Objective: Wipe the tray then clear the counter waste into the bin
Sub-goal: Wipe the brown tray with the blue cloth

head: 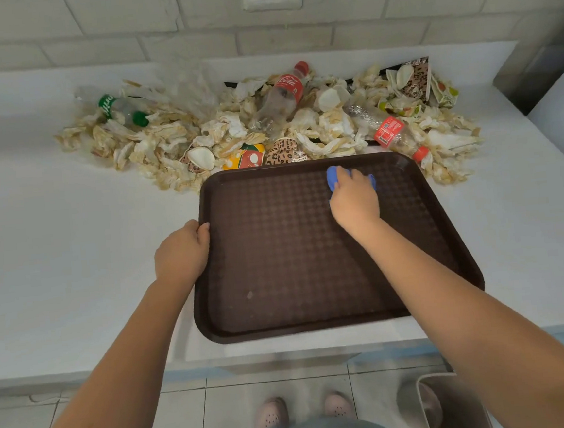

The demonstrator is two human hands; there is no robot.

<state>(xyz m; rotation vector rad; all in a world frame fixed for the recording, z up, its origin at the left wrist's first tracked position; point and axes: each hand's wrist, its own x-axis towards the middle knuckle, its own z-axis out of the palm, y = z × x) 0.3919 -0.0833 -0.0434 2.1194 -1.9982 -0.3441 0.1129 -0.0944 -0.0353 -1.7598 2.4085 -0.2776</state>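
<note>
**Wiping the tray, with waste heaped beyond the hands**

Head view. A dark brown tray [284, 329] with a textured bed lies flat on the white counter [55, 250], its near rim close to the counter's front edge. The left hand [181, 253] grips the tray's left rim. Its thumb lies over the lip, and the other fingers curl down at the rim's outer side.

The right hand [352, 200] reaches across to the far right part of the tray and presses a blue wiper [332, 178] onto the bed. Its fingers are curled over the wiper, which shows on either side of the knuckles. Whether the wiper is a cloth or a sponge cannot be told. A small pale spot [250, 295] marks the bed on the near side, between the two forearms.

Beyond both hands the waste [165, 145] reaches up to the tray's far rim as a broad heap of crumpled, stained paper napkins.
- **Coca-Cola bottle** [281, 99]: clear with a red cap, lying on the heap straight beyond the right hand.
- **Second red-labelled bottle** [393, 134]: lying to the right of that hand, near the tray's far right corner.
- **Green-capped bottle** [121, 110]: lying beyond and to the left of the left hand.
- **Leopard-print cup** [283, 152]: lying just beyond the far rim, between the hands.

On the tiled floor under the right forearm stands the bin [457, 400], partly hidden by the arm. A pair of pale shoes [269, 416] shows between the forearms.
</note>
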